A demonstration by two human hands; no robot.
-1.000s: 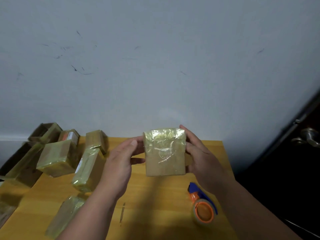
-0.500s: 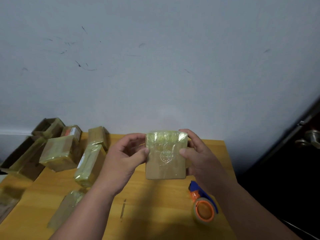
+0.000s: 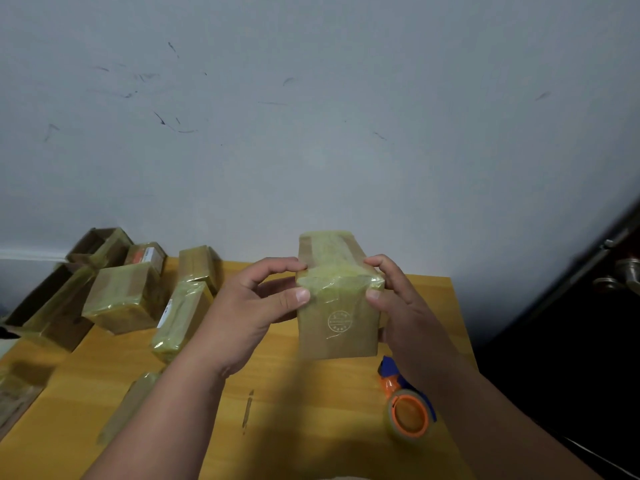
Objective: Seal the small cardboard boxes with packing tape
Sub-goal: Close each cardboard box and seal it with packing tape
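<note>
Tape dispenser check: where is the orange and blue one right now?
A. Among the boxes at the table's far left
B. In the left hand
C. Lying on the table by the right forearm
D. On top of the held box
C: the tape dispenser lies on the table beside the right forearm, while the left hand and right hand both hold the small box.

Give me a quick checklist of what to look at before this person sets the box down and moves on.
1. Both hands hold the box: left hand and right hand grip its sides. Ok.
2. Tape covers the top edge, wrinkled at the corner. Ok.
3. Lower front face: bare cardboard. Not ok.
4. Underside sealed: cannot tell.
5. Tape roll within reach on the table, near the right arm. Ok.
6. Taped boxes piled to the left. Ok.
</note>
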